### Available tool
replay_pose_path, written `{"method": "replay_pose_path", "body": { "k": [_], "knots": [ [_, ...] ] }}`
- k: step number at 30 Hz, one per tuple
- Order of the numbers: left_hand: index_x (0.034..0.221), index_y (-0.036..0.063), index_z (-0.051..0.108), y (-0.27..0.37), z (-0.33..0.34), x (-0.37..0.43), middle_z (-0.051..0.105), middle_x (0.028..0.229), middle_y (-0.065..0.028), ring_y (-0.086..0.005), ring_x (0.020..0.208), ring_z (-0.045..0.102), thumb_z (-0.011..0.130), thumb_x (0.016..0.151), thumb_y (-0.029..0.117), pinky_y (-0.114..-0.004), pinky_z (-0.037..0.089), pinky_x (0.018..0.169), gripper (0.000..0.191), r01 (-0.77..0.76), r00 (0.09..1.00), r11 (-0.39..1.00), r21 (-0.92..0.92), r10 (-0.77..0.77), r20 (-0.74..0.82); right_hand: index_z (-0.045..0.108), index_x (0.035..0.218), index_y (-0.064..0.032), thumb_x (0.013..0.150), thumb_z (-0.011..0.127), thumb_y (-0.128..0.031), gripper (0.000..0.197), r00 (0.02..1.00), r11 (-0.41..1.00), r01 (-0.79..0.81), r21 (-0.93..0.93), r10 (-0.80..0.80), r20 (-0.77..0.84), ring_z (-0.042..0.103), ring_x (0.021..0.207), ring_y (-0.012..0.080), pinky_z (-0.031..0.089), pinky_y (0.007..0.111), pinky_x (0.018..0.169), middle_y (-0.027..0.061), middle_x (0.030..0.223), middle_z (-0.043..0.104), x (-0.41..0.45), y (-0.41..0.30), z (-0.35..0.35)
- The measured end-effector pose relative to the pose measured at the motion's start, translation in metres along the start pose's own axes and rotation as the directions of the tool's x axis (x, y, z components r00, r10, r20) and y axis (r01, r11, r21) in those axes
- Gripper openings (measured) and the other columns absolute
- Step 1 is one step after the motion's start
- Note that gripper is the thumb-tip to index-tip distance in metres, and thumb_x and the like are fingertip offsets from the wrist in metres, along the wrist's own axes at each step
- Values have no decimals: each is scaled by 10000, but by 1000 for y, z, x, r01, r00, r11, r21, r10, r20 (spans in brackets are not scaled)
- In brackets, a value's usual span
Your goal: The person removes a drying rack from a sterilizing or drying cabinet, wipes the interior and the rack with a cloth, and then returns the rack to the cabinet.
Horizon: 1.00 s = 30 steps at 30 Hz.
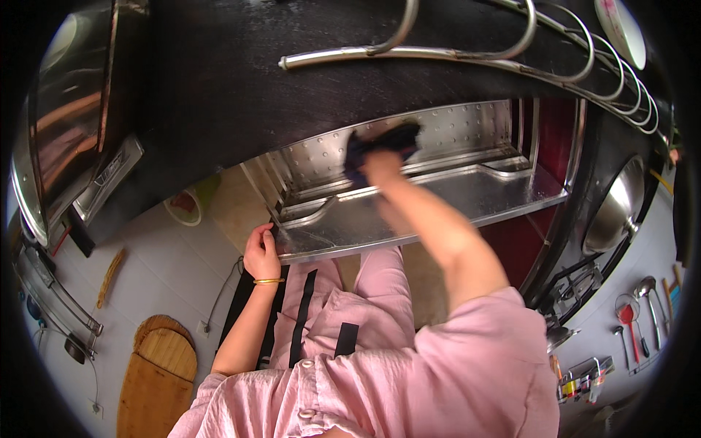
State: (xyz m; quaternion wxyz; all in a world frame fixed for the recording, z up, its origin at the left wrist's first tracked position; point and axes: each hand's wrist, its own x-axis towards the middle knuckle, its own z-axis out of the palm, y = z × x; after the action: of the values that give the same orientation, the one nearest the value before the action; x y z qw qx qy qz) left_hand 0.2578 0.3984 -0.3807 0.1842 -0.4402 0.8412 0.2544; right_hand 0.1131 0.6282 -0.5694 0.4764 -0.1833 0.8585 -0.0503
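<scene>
A pulled-out stainless steel drawer (pixel 465 205) with an embossed metal bottom (pixel 460 128) juts from under the dark countertop (pixel 219 93). My right hand (pixel 383 167) reaches inside it, closed on a dark cloth (pixel 378 143). Motion blurs both, and the cloth lies against the inner metal surface. At the left end of the drawer's front panel is my left hand (pixel 262 254), its fingers curled around the corner. A gold-coloured bangle (pixel 268 281) circles that wrist.
Above the drawer, a tubular metal rack (pixel 350 55) lies along the countertop. A white bowl (pixel 621 33) is at the upper right. To the right are a steel lid (pixel 616 208) and a gas burner (pixel 572 290). Wooden cutting boards (pixel 156 383) stand at the lower left.
</scene>
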Motion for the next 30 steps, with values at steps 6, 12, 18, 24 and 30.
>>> {"method": "replay_pose_path", "body": {
  "k": [6,12,18,24,30],
  "knots": [
    [931,130,654,2,-3,3,639,824,-87,-255,742,610,505,878,214,-332,466,666,179,-30,999,999,23,29,23,679,928,-131,785,573,-240,209,980,948,196,252,-196,-25,546,1017,302,463,419,831,138,1066,584,17,-152,42],
    [938,105,650,-3,0,0,612,703,-53,-149,651,592,505,898,232,-282,453,611,196,-73,997,997,20,74,-24,683,942,-119,828,495,-177,227,956,948,291,126,-283,-84,518,1087,271,449,402,858,105,1130,567,2,-143,35],
    [949,100,645,-10,4,0,600,691,-39,-128,649,588,506,899,232,-275,451,613,198,-86,996,996,9,86,-24,691,944,-101,813,485,-153,249,970,976,215,-20,-211,120,610,986,253,501,393,797,89,1040,638,-5,-56,1],
    [930,100,647,-14,2,-3,592,685,-39,-128,630,570,511,895,239,-271,446,606,198,-87,996,996,10,87,-23,698,884,-128,761,527,-259,248,963,965,-258,-54,262,71,628,914,295,498,420,782,107,947,665,-33,113,-61],
    [902,115,651,-7,0,-6,583,680,-70,-196,609,554,508,876,212,-315,439,596,175,-26,1000,1000,-6,26,14,655,1040,-156,764,557,-400,380,812,776,-325,540,522,-261,600,982,296,468,376,809,124,1001,649,-85,210,-168]
  ]
}}
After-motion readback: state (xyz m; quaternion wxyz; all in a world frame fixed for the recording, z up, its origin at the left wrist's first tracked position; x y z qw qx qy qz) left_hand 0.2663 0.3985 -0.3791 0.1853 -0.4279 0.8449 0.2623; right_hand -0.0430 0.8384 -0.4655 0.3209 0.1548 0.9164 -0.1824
